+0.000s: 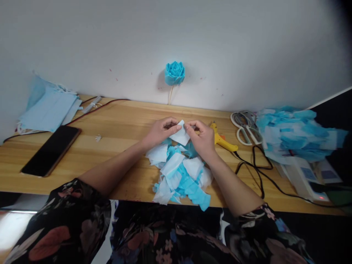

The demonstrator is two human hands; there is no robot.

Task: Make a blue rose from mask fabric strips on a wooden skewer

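Between my two hands is a small white piece of mask fabric (180,136), held up by its upper edge. My left hand (162,131) pinches it from the left with thumb and fingers. From the right, my right hand (202,137) pinches the same piece near its top corner. Below them lies a loose heap of blue and white fabric pieces (176,172), reaching the table's front edge. A blue fabric rose (175,73) on a thin stick leans against the wall behind my hands. Beside my right hand rests a yellow glue gun (224,141).
At left are a stack of blue face masks (51,108) and a black phone (52,150). White-handled scissors (249,135) lie right, near a large pile of blue and white pieces (294,132). A black cord (258,170) runs to a power strip (305,179).
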